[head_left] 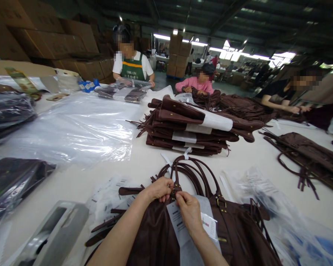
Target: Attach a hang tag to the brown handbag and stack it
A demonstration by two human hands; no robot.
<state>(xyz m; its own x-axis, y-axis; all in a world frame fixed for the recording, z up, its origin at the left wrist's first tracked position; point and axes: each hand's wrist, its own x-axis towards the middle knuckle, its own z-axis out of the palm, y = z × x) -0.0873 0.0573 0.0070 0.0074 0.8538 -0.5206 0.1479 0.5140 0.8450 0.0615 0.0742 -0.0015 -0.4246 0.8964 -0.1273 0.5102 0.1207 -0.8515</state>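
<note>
- Item in hand: a brown handbag [233,229] lies flat at the near edge of the tabletop [246,159], its looped handles [192,171] pointing toward the middle.
- I see my left hand [158,189] and right hand [189,211] meeting at the base of the handles, over a small metal fitting [173,193].
- Fingers: on both hands they are pinched together on that fitting; a white paper tag [180,221] lies just under the right hand, touching the bag.
- Step, as I judge it: fastening or checking the hardware where tag meets handle. The next move would call for a fine, steady pinch, holding the bag still.
- Surroundings: a stack of folded brown bags [188,125] sits toward the tabletop's middle; clear plastic sheeting [80,125] spreads to the left; another bag [310,159] lies near the right edge.
- Three other people [131,62] work along the far edge, apart from my hands.
</note>
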